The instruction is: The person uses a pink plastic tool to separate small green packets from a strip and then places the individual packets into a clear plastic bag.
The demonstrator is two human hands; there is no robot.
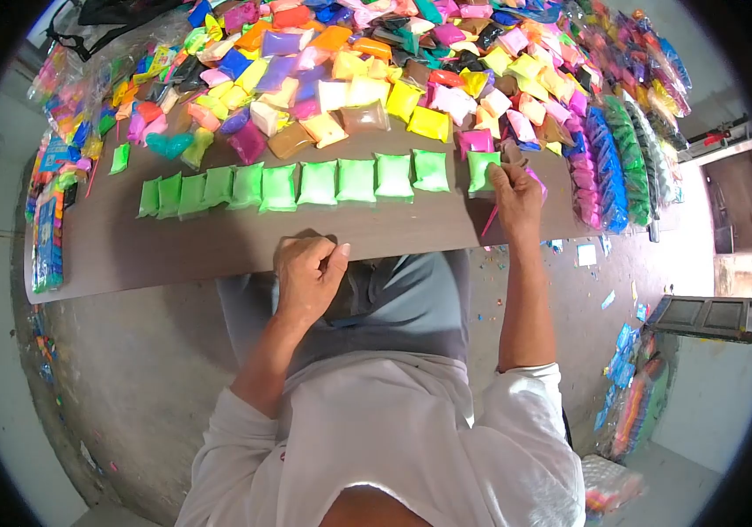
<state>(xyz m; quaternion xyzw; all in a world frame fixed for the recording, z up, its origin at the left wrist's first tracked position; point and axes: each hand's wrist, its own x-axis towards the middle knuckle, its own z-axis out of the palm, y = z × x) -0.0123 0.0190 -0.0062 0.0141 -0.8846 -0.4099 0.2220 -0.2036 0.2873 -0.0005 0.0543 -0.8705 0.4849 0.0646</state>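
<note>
A row of several bright green packets runs along the table in front of me. At the row's right end, my right hand has its fingers closed on the edge of a green packet. A thin pink strip shows beside that hand. My left hand rests at the table's front edge, below the row, curled into a loose fist; nothing shows in it. A magenta packet lies just behind the packet at my right hand.
A large pile of mixed coloured packets covers the back of the table. Long bags of pink, blue and green packets stand at the right. Stacked colourful packs line the left edge. Scraps and bags lie on the floor at right.
</note>
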